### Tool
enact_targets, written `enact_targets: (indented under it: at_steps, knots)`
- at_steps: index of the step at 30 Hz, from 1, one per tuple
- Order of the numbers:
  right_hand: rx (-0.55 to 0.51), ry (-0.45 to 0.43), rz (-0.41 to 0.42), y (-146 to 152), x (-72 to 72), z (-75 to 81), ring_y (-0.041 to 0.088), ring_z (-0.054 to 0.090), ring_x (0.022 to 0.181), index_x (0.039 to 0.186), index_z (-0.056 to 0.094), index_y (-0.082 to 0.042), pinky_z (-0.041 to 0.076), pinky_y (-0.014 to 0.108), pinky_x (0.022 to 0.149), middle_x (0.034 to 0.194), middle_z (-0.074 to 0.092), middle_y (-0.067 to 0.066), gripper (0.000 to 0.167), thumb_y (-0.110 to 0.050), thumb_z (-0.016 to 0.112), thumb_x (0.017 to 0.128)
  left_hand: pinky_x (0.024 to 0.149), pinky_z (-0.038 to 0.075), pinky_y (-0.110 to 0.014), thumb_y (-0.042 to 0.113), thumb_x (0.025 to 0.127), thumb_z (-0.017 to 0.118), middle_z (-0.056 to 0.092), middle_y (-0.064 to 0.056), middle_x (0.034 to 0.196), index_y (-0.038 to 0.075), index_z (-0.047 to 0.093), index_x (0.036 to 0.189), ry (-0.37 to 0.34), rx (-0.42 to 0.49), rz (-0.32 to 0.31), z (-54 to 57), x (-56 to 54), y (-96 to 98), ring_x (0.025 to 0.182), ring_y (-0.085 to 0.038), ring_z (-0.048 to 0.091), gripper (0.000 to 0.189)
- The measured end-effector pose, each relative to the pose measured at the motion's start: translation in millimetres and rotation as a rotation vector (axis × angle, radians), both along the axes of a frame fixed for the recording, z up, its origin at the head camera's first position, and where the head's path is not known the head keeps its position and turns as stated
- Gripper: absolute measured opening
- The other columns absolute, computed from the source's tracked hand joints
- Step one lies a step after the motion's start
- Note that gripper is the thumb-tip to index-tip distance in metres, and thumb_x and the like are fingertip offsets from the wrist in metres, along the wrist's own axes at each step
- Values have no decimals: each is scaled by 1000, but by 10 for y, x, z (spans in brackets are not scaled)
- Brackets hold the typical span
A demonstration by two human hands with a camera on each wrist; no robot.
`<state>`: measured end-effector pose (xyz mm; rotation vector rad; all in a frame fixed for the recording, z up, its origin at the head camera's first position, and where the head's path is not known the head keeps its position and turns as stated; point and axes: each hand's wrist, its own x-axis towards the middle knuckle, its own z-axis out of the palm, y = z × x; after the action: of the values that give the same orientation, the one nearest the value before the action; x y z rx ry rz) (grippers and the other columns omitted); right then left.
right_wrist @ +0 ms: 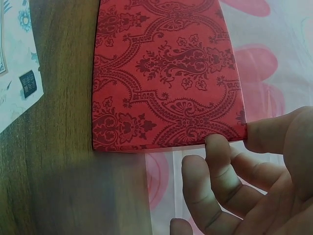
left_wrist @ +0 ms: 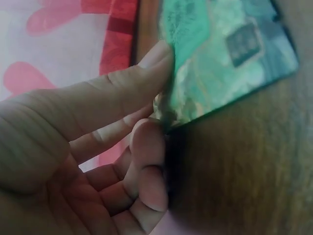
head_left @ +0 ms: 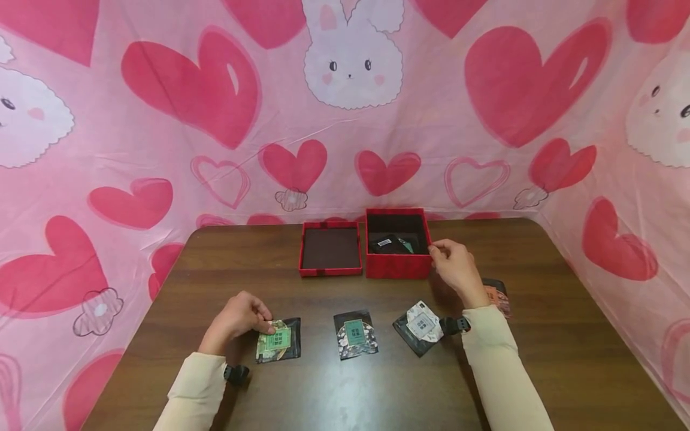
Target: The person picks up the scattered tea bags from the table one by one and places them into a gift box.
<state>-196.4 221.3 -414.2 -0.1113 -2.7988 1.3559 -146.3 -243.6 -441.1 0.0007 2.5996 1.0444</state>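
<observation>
My left hand (head_left: 241, 320) pinches a corner of a flat packet with a green label (head_left: 278, 340). In the left wrist view the thumb lies on the packet's (left_wrist: 215, 68) printed face and a fingertip is at its edge. My right hand (head_left: 455, 266) holds the right front corner of an open red box (head_left: 399, 266) between thumb and fingers. The box's patterned side (right_wrist: 166, 73) fills much of the right wrist view. Inside the box lie dark packets (head_left: 390, 244), partly hidden by its front wall.
Left of the box lies its red lid (head_left: 330, 248), inside up. A packet with a teal label (head_left: 356, 334) and one with a white label (head_left: 423, 323) lie on the brown table (head_left: 302, 395). An orange-labelled packet (head_left: 497, 296) is partly behind my right arm. A pink curtain (head_left: 345, 131) hangs behind.
</observation>
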Motion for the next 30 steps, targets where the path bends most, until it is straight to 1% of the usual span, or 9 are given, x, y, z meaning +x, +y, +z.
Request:
enact_targets:
  at_steps: [6, 8, 13, 16, 19, 21, 25, 27, 30]
  knots:
    - [-4, 0, -4, -14, -4, 1, 29, 65, 90, 131, 61, -2, 51, 37, 72, 104, 69, 17, 39, -30, 53, 105, 61, 49, -33, 6, 69, 92, 66, -2, 70, 5, 74, 74, -12, -12, -26, 15, 9, -3, 67, -18, 56, 18]
    - [-6, -5, 0, -13, -3, -5, 29, 65, 90, 131, 61, -1, 51, 36, 72, 105, 69, 17, 39, -30, 53, 105, 63, 50, -34, 4, 72, 89, 68, -2, 73, 3, 75, 74, -16, 5, -44, 37, 9, -19, 68, -19, 57, 15]
    - [0, 6, 1, -3, -4, -13, 28, 65, 88, 130, 62, 0, 51, 35, 70, 101, 69, 17, 39, -29, 53, 105, 65, 50, -36, 5, 78, 85, 69, -4, 75, 3, 76, 76, 2, 55, -87, 106, -7, -66, 71, -21, 57, 9]
    - [8, 20, 1, 0, -5, -4, 27, 64, 86, 129, 62, 0, 50, 34, 68, 99, 69, 17, 38, -29, 53, 105, 68, 50, -36, 8, 80, 84, 69, -4, 75, 5, 76, 77, 8, 76, -98, 143, -12, -92, 73, -22, 57, 9]
    - [11, 24, 5, -1, -8, 7, 27, 65, 86, 129, 62, 0, 50, 34, 67, 98, 69, 17, 39, -29, 53, 105, 70, 51, -37, 7, 81, 84, 69, -5, 76, 4, 76, 78, -6, 119, -104, 159, -16, -116, 74, -22, 58, 9]
    - [13, 22, 6, -2, -8, 7, 27, 65, 87, 129, 62, 0, 50, 34, 68, 99, 70, 17, 39, -30, 53, 105, 69, 51, -38, 6, 81, 83, 70, -6, 77, 2, 76, 80, -19, 158, -115, 151, -24, -134, 74, -21, 58, 9]
    - [5, 9, 2, -4, 0, -1, 28, 65, 90, 131, 61, -1, 51, 35, 70, 103, 69, 17, 40, -31, 52, 106, 60, 49, -35, 7, 83, 82, 68, -6, 73, 0, 76, 84, -45, 248, -141, 101, -55, -166, 67, -19, 57, 10]
    - [2, 5, 1, -1, 2, -7, 29, 65, 91, 131, 61, -1, 51, 35, 71, 104, 69, 17, 40, -31, 52, 106, 57, 48, -34, 8, 84, 81, 66, -6, 71, -1, 76, 85, -55, 291, -142, 70, -70, -180, 65, -18, 56, 11]
    - [6, 14, 1, 5, 4, -11, 29, 65, 89, 131, 61, -1, 51, 35, 70, 103, 69, 17, 40, -30, 52, 106, 57, 50, -33, 10, 85, 81, 66, -6, 72, -3, 76, 88, -54, 342, -133, 32, -90, -187, 66, -18, 57, 14]
